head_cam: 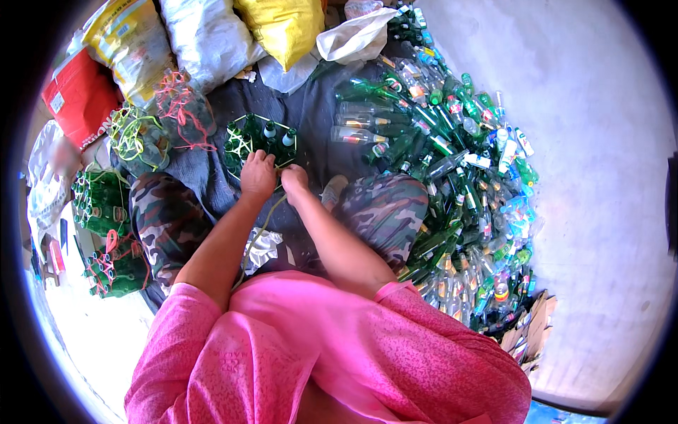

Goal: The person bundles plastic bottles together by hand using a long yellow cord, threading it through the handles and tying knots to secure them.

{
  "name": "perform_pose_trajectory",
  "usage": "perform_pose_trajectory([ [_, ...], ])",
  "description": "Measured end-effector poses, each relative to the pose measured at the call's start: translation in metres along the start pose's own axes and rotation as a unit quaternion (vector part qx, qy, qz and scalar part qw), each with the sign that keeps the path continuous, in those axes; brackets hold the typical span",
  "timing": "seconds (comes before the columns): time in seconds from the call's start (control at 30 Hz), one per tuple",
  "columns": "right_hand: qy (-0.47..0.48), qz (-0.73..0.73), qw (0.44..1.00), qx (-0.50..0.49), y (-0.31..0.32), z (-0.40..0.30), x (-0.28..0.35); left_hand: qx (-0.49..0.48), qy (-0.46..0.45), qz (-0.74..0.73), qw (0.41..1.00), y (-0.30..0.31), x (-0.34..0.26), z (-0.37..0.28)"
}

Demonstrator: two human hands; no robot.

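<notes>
A cluster of green glass bottles [269, 144] stands upright on the dark cloth between my knees, necks up. Pale yellow cord [284, 126] runs around the cluster and crosses over some necks at its left side. My left hand [258, 174] lies on the near edge of the cluster with its fingers curled; what its fingertips grip is hidden. Close beside it, my right hand [294, 181] pinches the cord at the near right edge. A loose yellowish length of cord [267, 220] trails from the hands down to my lap.
A large heap of loose bottles [445, 143] covers the right side. At left are bundles of bottles tied with red cord [183, 108], yellow-green cord [139, 139], and green bottle bundles [101, 204]. Filled sacks [204, 42] line the far side. Dark cloth [312, 138] lies underneath.
</notes>
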State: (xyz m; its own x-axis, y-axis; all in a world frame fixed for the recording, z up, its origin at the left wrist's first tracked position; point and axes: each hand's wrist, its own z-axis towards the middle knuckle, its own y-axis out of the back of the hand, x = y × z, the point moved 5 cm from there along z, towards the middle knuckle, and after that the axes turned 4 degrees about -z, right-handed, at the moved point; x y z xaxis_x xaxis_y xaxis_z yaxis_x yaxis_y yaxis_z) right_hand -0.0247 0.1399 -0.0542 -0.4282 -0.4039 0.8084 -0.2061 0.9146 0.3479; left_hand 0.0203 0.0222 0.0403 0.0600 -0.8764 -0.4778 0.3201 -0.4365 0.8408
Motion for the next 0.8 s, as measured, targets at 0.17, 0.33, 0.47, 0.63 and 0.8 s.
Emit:
perform_pose_trajectory([
  [0.17, 0.002, -0.020, 1.000, -0.009, -0.001, 0.004, 0.001, 0.016, -0.020, 0.025, 0.999, -0.003, 0.002, 0.003],
  [0.33, -0.004, -0.045, 0.999, -0.011, -0.008, 0.008, -0.005, -0.032, -0.074, 0.030, 0.996, -0.009, 0.005, -0.003],
  [0.47, 0.004, -0.132, 0.991, -0.021, -0.001, -0.004, 0.012, 0.045, -0.044, 0.020, 0.998, -0.020, 0.008, -0.004],
  [0.63, 0.008, -0.146, 0.989, -0.022, 0.000, 0.011, 0.002, 0.086, -0.034, 0.050, 0.994, -0.022, 0.001, 0.007],
  [0.8, -0.024, -0.154, 0.988, 0.002, -0.014, 0.027, -0.014, 0.118, -0.021, 0.060, 0.991, -0.037, 0.013, 0.015],
])
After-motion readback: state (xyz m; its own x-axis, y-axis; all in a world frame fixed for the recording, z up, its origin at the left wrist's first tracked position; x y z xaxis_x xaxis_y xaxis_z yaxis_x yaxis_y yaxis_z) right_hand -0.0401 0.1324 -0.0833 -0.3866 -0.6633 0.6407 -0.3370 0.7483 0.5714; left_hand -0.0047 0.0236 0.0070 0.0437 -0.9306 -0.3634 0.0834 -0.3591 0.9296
